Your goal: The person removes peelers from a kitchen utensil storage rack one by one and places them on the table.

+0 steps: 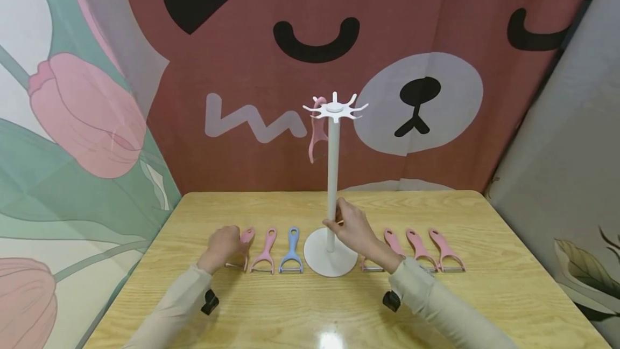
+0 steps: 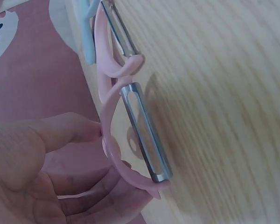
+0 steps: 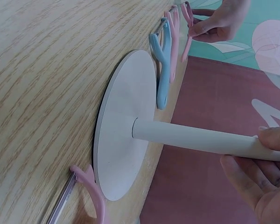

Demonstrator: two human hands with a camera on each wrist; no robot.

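Observation:
At the left end of the row, my left hand [image 1: 224, 245] pinches a pink peeler [image 2: 113, 151] with thumb and fingers. In the right wrist view that peeler looks lifted off the table at a tilt. My right hand [image 1: 352, 226] grips the pole [image 1: 333, 171] of a white stand, low down above its round base [image 1: 317, 255]. Short hooks ring the stand's top [image 1: 334, 107], and one pink peeler [image 1: 318, 133] hangs from a hook on the left side. Beside the left hand lie another pink peeler [image 1: 268, 246] and a blue peeler [image 1: 293, 246].
Right of the base, several pink peelers [image 1: 442, 244] lie in a row, partly covered by my right forearm. The wooden table [image 1: 271, 311] ends at the back against a curtain [image 1: 232, 166] with a bear print. A tulip-print curtain [image 1: 87, 117] hangs on the left.

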